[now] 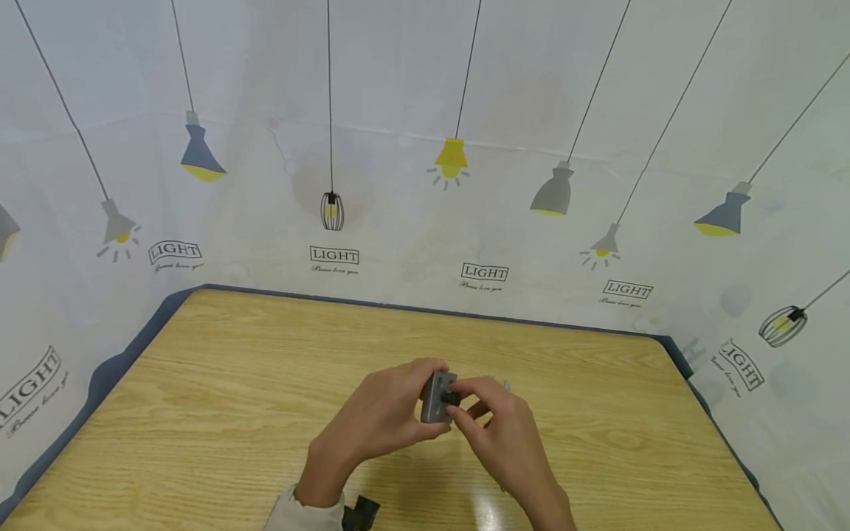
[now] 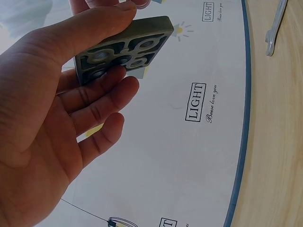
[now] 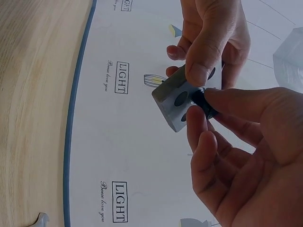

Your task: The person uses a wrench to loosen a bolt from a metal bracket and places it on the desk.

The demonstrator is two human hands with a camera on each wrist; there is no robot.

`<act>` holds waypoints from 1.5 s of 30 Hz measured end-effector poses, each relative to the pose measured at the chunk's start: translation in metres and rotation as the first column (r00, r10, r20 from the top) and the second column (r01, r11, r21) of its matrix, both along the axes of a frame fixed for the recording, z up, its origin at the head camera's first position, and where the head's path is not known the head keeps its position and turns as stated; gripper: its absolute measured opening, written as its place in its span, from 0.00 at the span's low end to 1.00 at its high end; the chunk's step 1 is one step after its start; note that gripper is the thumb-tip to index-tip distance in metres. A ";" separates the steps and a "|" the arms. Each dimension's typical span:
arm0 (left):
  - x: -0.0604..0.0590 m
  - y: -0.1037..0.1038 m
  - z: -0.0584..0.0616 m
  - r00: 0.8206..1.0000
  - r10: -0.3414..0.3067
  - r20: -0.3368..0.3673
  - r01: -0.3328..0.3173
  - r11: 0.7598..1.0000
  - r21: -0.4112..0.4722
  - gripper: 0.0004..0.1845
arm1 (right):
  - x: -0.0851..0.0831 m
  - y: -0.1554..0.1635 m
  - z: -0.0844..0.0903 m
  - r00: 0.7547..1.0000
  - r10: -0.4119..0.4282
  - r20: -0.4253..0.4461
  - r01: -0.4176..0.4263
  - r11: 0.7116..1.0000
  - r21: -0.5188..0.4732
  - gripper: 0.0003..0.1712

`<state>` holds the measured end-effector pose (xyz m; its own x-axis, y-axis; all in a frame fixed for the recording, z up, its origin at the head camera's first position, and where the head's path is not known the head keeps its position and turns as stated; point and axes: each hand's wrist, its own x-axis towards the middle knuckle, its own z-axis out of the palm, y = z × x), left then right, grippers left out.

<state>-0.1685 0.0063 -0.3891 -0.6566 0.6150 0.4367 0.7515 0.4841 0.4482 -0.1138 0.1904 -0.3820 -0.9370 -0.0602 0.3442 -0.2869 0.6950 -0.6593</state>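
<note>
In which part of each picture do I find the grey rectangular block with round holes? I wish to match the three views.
Head: the grey block is in the lower middle, held by the left hand.
Left wrist: the grey block is near the top, left of centre.
Right wrist: the grey block is slightly above and right of centre.
Shared landmark: the narrow dark-blue edging of the yellowish wooden tabletop.
</note>
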 end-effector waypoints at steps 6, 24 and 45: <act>0.000 0.000 0.000 1.000 0.004 0.006 -0.004 1.000 -0.004 0.31 | 0.000 0.000 0.000 1.000 0.002 -0.001 -0.002 1.000 0.005 0.16; 0.000 0.000 0.000 1.000 0.003 0.005 -0.003 1.000 -0.007 0.31 | -0.001 -0.002 0.002 1.000 -0.001 0.002 0.001 1.000 0.003 0.19; -0.001 0.000 0.000 1.000 0.007 0.000 -0.007 1.000 -0.017 0.32 | -0.002 0.002 0.001 0.992 -0.076 0.096 0.079 0.997 -0.022 0.07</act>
